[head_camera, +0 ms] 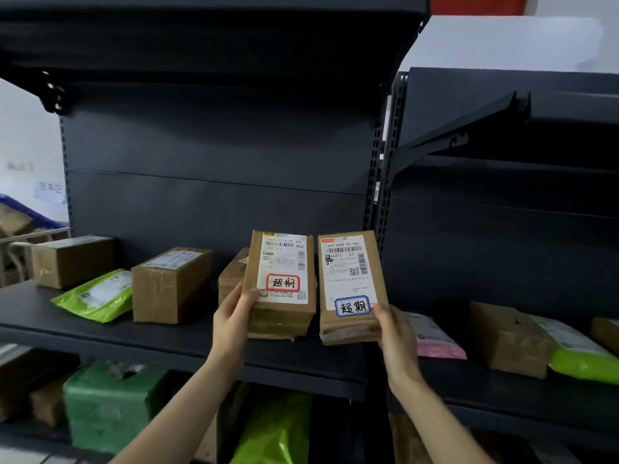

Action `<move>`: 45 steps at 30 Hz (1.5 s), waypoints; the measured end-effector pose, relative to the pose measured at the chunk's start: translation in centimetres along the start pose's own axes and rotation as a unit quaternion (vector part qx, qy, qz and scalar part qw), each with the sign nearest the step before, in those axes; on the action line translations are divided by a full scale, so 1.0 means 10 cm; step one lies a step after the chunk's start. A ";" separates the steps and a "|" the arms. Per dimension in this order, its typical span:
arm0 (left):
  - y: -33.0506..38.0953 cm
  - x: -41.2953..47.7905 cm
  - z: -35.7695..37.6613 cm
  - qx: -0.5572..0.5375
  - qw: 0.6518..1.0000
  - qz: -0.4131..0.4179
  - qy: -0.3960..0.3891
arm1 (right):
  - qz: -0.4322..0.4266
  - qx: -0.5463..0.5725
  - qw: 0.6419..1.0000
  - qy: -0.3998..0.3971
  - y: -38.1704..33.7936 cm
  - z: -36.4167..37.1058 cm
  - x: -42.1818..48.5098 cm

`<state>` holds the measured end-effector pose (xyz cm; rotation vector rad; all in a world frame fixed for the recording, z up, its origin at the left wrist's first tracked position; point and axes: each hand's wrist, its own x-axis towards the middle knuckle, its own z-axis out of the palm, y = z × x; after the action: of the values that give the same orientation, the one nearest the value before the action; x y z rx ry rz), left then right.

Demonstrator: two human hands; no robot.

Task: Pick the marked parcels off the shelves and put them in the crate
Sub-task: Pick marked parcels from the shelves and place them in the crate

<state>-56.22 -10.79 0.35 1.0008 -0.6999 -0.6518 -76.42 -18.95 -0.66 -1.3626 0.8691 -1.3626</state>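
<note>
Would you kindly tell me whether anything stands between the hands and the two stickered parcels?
Nothing does: the left hand already grips the red-stickered parcel, and the right hand grips the blue-stickered parcel.

Dark grey matt metal shelf (187,333); on it two brown cardboard parcels (281,286) with white paper labels, left of them a glossy lime-green plastic mailer bag (95,296).

We see dim, even light on the dark shelving (214,195), while the white wall (502,41) at upper right glares. Beneath the shelf board (134,346) everything sinks into shadow. Straight lines bow and blur at the edges; the parcel labels (284,266) at centre read sharpest.
</note>
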 end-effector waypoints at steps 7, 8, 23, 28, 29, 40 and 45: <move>0.02 -0.27 -0.21 -0.022 1.000 -0.006 0.017 | -0.059 -0.014 0.996 -0.065 -0.02 0.05 -0.27; 0.04 -0.30 -0.28 -0.022 1.000 -0.013 0.018 | -0.063 -0.013 0.995 -0.078 -0.02 0.08 -0.31; 0.81 -1.49 -1.88 0.072 0.997 -0.011 0.014 | -0.070 0.006 0.975 -0.212 -0.15 0.94 -1.56; 1.11 -1.95 -2.36 0.100 0.994 0.008 0.031 | -0.063 0.021 0.965 -0.252 -0.21 1.27 -2.04; 1.16 -2.04 -2.45 0.108 0.993 0.012 0.041 | -0.063 0.023 0.963 -0.262 -0.22 1.35 -2.13; 1.70 -2.79 -3.47 0.154 0.972 0.027 0.174 | -0.067 0.038 0.930 -0.359 -0.23 2.44 -2.83; 1.87 -2.94 -3.91 0.160 0.957 0.037 0.238 | -0.055 0.048 0.908 -0.413 -0.19 3.05 -3.04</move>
<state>-40.81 39.14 -3.51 1.3646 -0.4174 -0.2130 -50.19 15.09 -3.82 -1.7171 0.1489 -0.7486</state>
